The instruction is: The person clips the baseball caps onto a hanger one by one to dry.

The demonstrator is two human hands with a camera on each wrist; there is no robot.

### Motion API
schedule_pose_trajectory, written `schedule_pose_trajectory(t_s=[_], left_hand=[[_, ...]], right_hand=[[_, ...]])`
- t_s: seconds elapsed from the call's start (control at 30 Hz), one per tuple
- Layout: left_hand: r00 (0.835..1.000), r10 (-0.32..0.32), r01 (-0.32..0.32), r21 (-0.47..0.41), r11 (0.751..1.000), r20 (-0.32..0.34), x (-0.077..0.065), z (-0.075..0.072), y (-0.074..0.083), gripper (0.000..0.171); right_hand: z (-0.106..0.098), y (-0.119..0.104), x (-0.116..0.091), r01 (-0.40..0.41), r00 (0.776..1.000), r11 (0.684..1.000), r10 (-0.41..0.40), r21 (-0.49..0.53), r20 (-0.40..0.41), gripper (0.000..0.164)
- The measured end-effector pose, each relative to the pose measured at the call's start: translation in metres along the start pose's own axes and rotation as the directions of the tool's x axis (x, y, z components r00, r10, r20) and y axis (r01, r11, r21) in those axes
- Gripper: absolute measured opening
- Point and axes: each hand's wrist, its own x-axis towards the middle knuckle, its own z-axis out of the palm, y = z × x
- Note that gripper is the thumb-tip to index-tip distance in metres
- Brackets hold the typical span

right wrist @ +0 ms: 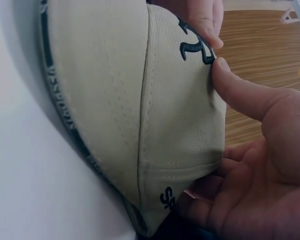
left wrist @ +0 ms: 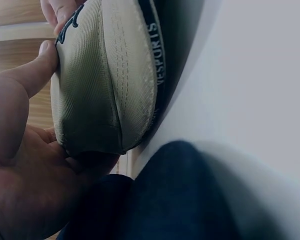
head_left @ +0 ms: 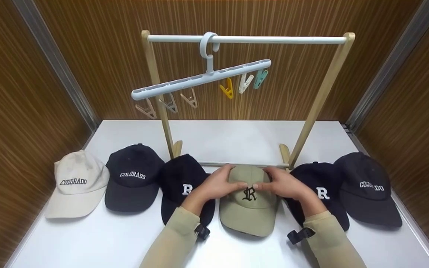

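A khaki baseball cap (head_left: pixel 247 220) with a dark letter R on its front sits in the middle of the white table, brim toward me. My left hand (head_left: pixel 219 184) grips its left side, thumb on the front panel beside the letter. From the other side my right hand (head_left: pixel 284 183) holds it the same way, so the two thumbs nearly meet above the letter. In the left wrist view the fingers curl behind the cap (left wrist: pixel 85 85), partly hidden. Lettering runs along the brim edge of the cap (right wrist: pixel 185 115) in the right wrist view.
Left of me lie a cream cap (head_left: pixel 76 203), a charcoal cap (head_left: pixel 134 195) and a navy cap (head_left: pixel 177 175). At right are another navy cap (head_left: pixel 311 175) and a dark cap (head_left: pixel 363 201). Behind, a rack (head_left: pixel 281 39) bears a hanger (head_left: pixel 199 79) with several clips.
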Motion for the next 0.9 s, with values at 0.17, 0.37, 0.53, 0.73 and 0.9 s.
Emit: schedule_pose_trajectory(t_s=[0.17, 0.37, 0.53, 0.73, 0.9], left_hand=[[1.000, -0.005, 0.004, -0.026, 1.000, -0.010, -0.0001, 0.0001, 0.0017, 0.070], [1.000, -0.021, 0.020, -0.019, 1.000, -0.017, -0.0002, 0.0010, 0.0020, 0.070], [1.000, -0.017, 0.016, -0.028, 0.999, -0.016, 0.0007, 0.0015, 0.0007, 0.069], [1.000, -0.009, 0.009, -0.065, 0.998, -0.006, 0.0012, 0.0019, -0.0019, 0.065], [1.000, -0.004, 0.003, -0.103, 0.995, -0.007, 0.0012, 0.0018, -0.0023, 0.064]], right_hand=[[0.0008, 0.0006, 0.0009, -0.014, 1.000, 0.999, 0.014, 0.037, -0.004, 0.060], [0.0014, 0.0012, 0.0011, -0.012, 1.000, 0.998, 0.013, 0.069, -0.005, 0.057], [0.0027, 0.0013, 0.0017, -0.023, 1.000, 0.996, 0.023, 0.086, -0.008, 0.056], [0.0032, 0.0003, 0.0028, -0.030, 1.000, 0.992, 0.029, 0.122, 0.009, 0.053], [0.0036, -0.0015, 0.0033, -0.038, 0.999, 0.988, 0.036, 0.152, 0.016, 0.051]])
